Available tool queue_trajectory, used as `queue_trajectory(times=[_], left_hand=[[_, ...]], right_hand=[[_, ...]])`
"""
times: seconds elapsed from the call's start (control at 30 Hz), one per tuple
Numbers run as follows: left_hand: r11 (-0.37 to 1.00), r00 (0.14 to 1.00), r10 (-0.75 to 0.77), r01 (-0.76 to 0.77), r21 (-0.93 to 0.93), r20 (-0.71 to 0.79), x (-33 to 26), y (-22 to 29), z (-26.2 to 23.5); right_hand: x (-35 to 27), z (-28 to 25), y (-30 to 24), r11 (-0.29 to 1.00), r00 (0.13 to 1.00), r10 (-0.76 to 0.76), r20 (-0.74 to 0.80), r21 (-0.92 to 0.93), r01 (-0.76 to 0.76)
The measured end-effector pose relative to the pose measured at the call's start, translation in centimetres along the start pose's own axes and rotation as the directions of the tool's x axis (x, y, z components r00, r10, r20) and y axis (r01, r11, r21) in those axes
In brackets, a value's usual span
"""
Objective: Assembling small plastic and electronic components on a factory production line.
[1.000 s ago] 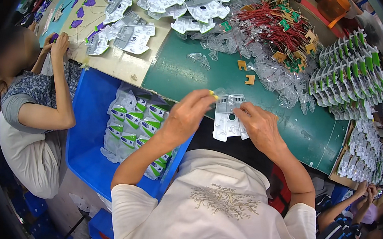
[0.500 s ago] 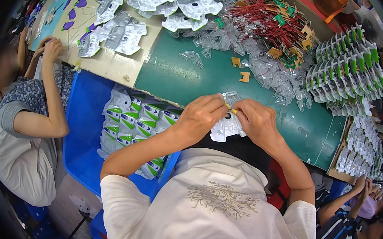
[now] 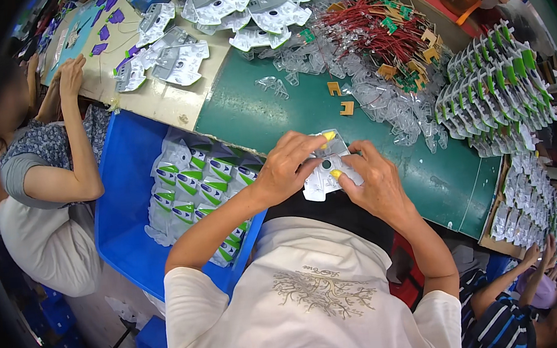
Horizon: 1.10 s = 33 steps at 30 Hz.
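Observation:
Between my hands, near the front edge of the green table, is a white plastic housing (image 3: 320, 185) with a dark round hole. My left hand (image 3: 284, 168) grips its left side, the thumb near the hole and the index finger over the top part. At its right side my right hand (image 3: 377, 181) holds on, with its thumb on the face of the housing. Yellow covers show on the left index fingertip and the right thumb tip. Whether a small clear piece sits under the left fingers, I cannot tell.
A blue bin (image 3: 114, 190) of white-green-purple shells stands at my left. Red-wired boards (image 3: 379, 30) and clear plastic pieces (image 3: 390, 111) are heaped on the green table (image 3: 450, 184). White housings (image 3: 215, 2) lie at the back; stacked shells (image 3: 495, 89) rise on the right. Co-workers sit both sides.
My fingers have moved apart from their pinch above the housing's middle; the left index finger now rests at its top and the right thumb on its face. My view has shifted slightly.

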State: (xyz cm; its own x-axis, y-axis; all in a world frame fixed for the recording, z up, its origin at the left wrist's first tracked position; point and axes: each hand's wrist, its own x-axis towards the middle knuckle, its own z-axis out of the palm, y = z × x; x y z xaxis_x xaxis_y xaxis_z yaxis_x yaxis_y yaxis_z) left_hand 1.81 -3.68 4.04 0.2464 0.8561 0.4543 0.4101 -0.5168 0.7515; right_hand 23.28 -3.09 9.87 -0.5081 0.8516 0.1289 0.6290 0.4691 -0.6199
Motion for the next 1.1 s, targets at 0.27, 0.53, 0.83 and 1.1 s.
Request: queue_trajectory(times=[0.27,0.53,0.83,1.1], left_hand=[[0.998,0.945,0.056,-0.064,0.015,0.321,2.0,0.3,-1.1],[0.983,0.925,0.027,-0.094,0.159,0.380,1.4,0.8,-1.1],[1.000,0.950,0.022,-0.019,-0.013,0.310,1.3,0.0,-1.4],[0.998,0.936,0.002,0.023,-0.066,0.351,2.2,-0.2,-0.6]], right_hand=[[-0.3,-1.1,-0.2,0.995,0.998,0.013,-0.060,0.096,-0.007],[-1.6,-2.1,-1.9,0.964,0.999,0.014,-0.041,0.265,-0.002],[-2.3,1.2,-2.2,0.994,0.990,-0.108,-0.087,-0.007,0.108],[-5.1,1.7,0.9,0.943,0.930,0.295,-0.222,0.226,-0.245]])
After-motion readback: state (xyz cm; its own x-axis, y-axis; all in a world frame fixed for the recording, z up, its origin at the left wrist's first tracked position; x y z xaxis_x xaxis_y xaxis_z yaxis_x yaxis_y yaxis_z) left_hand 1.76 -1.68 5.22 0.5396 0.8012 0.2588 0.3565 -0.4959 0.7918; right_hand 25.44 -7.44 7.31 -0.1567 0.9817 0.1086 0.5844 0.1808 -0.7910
